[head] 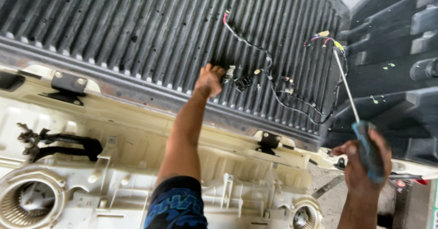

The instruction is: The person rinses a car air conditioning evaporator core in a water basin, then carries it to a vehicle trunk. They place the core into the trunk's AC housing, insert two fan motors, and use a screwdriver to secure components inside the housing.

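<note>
My left hand (209,80) reaches onto a black ribbed liner (150,28) and closes on the connector end of a black wire harness (273,90). The harness loops across the liner, with red, pink and yellow ends near its top right. My right hand (362,165) grips a long screwdriver with a blue handle (368,150). Its thin metal shaft (345,84) points up toward the yellow connector (338,45) of the harness.
A cream plastic blower housing (137,165) lies below the liner's edge, with round fan cages at the lower left (27,201) and lower right (303,215). Black hoses (68,144) and a black bracket (269,141) sit on it. Dark moulded wall panels (392,51) rise at right.
</note>
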